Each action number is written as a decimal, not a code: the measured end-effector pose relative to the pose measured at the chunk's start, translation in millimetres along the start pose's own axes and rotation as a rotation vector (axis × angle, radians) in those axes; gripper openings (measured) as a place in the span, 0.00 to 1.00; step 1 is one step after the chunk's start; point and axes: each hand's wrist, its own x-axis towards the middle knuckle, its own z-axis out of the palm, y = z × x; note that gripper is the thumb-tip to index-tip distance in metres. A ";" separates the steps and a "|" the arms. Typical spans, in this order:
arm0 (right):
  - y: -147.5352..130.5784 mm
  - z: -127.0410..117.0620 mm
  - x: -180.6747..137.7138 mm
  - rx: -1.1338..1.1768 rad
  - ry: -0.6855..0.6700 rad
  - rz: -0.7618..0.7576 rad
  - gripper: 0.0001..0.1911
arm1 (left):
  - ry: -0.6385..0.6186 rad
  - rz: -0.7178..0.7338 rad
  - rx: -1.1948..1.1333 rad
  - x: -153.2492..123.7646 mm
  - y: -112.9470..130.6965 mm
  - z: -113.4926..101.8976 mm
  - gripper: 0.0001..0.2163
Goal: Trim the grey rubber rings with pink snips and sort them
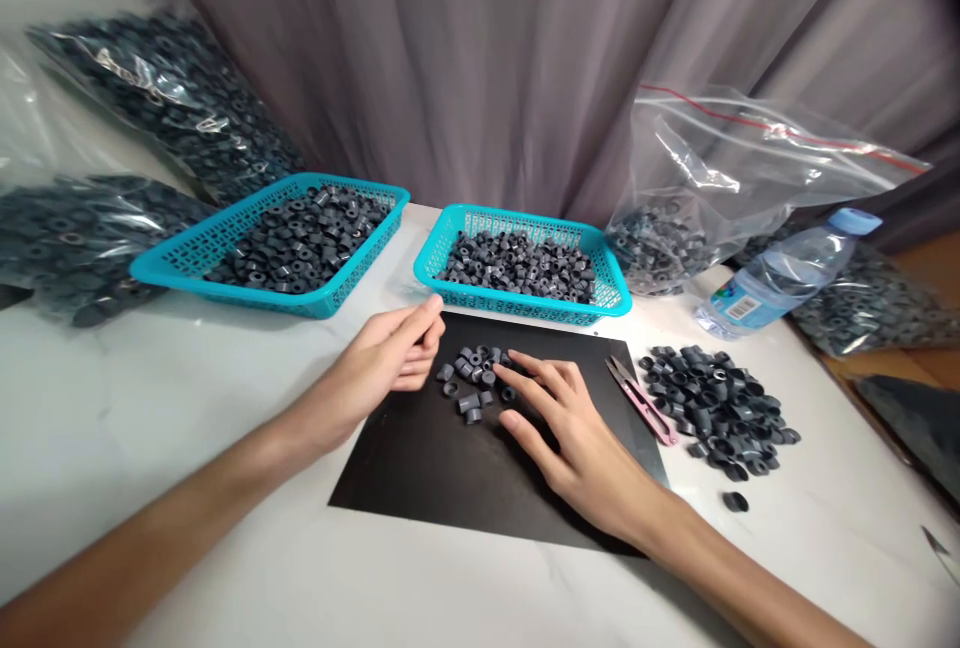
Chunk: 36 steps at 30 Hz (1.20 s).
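Above the left edge of a black mat, my left hand is closed, fingers curled in and thumb on top; anything inside it is hidden. My right hand lies palm down over the mat with its fingers spread. Its fingertips reach the edge of a small group of grey plastic caps, some of them covered by the fingers. Right of this hand, pink-handled thread snips lie across the mat's edge. Beside them spreads a larger heap of similar grey caps on the white table.
Behind the mat stand two turquoise baskets, left and right, holding many small grey parts. Clear bags of parts rest at left and right. A water bottle leans at right. A grey curtain hangs behind.
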 end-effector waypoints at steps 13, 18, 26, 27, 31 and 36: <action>1.3 3.7 -3.7 0.075 0.047 -0.008 0.15 | -0.100 0.443 1.140 -4.3 -2.9 -12.1 0.13; 1.3 3.6 -3.6 0.094 0.084 -0.027 0.12 | -0.230 0.416 1.127 -2.5 1.3 -25.5 0.07; 3.1 5.8 -2.8 0.152 0.245 -0.015 0.03 | -0.314 0.435 1.097 0.4 -6.4 -31.9 0.06; 3.5 6.5 -2.8 0.154 0.245 -0.014 0.02 | -0.322 0.425 1.101 0.8 -7.0 -32.0 0.06; 6.4 9.0 -2.8 0.159 0.235 0.006 0.02 | -0.322 0.389 1.082 -0.2 -3.3 -30.8 0.07; 7.4 8.1 -2.9 0.180 0.248 0.034 0.04 | -0.274 0.342 0.997 -6.8 8.3 -23.4 0.06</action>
